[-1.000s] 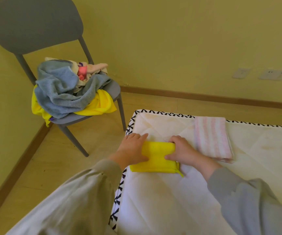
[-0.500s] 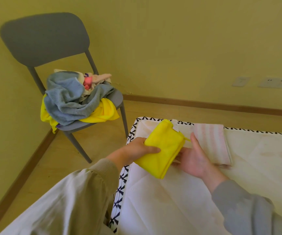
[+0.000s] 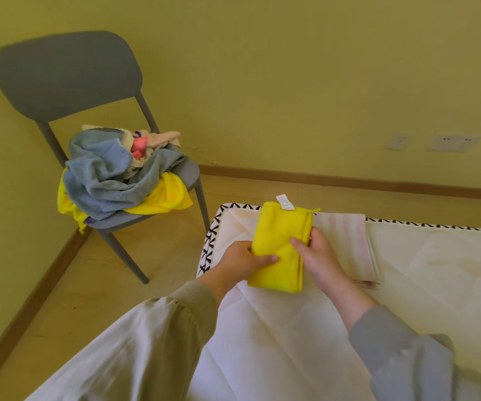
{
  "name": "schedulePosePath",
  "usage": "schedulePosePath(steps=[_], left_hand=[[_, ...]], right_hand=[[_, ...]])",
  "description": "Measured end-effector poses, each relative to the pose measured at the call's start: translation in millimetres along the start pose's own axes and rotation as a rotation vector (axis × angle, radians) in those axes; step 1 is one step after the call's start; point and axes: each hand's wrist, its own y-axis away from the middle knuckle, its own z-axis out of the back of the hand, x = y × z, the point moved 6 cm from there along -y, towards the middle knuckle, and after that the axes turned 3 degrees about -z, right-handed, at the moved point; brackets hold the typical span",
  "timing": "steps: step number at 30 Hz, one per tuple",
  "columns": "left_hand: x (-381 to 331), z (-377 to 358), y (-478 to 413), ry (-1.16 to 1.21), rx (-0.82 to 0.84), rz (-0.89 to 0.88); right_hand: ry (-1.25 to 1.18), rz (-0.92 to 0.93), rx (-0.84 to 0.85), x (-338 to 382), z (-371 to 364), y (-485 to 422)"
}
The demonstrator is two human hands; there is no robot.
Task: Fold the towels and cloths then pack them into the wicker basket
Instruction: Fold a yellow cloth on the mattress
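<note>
Gripping yellow cloth (image 3: 277, 235): left hand (image 3: 240, 263), now right hand (image 3: 321, 257).

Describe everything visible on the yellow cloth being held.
The yellow cloth is bright, soft-looking fabric, folded into a thick oblong, layered edges showing down its right side. A white label sticks up from its top edge. The left hand and right hand grip it from either side, holding it tilted up over the mattress corner; whether its lower edge touches the mattress is unclear.
</note>
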Motion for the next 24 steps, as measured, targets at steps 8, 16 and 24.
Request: schedulePosePath(steps=[8, 16, 24], left_hand=[[-8, -31, -25, -0.215, 0.017, -0.171], [43, -35, -41, -0.762, -0.064, -0.116], [47, -38, -44, -0.803, -0.054, -0.125]], right_hand=[[0.111, 0.034, -0.226, 6, 69, -19], [-0.023, -0.15, -0.164, -22, 124, -50], [0.393, -0.234, -0.189, -33, 139, -64]])
